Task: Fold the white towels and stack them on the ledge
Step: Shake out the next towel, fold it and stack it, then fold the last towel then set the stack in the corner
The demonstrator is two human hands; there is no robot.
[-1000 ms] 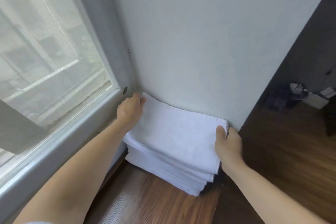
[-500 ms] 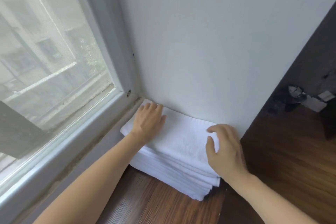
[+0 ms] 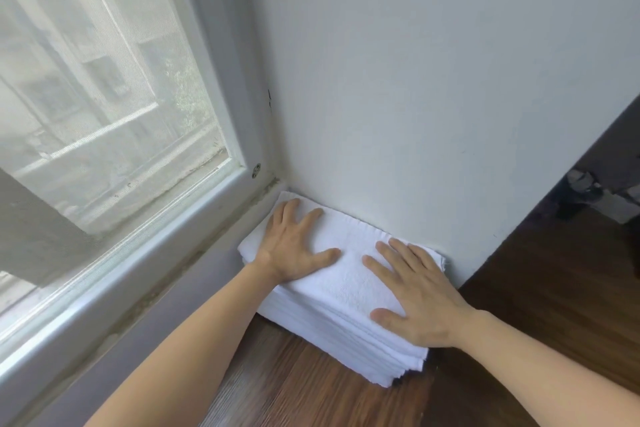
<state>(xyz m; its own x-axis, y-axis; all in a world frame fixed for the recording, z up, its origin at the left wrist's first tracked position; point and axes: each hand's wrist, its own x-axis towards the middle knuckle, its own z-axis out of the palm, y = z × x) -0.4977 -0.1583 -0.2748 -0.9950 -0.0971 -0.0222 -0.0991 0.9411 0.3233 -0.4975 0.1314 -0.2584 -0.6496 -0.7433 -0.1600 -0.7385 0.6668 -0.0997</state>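
Observation:
A stack of several folded white towels point(image 3: 346, 322) sits on the wooden ledge point(image 3: 277, 374), pushed into the corner between the window frame and the white wall. My left hand point(image 3: 294, 246) lies flat on the top towel's left end, fingers spread and straight. My right hand point(image 3: 415, 291) presses flat on the top towel's right end, fingers spread. The top towel point(image 3: 349, 274) shows between my two hands.
A window with a white frame point(image 3: 221, 191) runs along the left. The white wall point(image 3: 433, 97) stands right behind the stack. Dark wood floor point(image 3: 554, 288) and some dark clutter point(image 3: 588, 194) lie to the right.
Both hands let go of the top towel's ends after laying it on the stack. They moved onto its top and flattened out with fingers spread.

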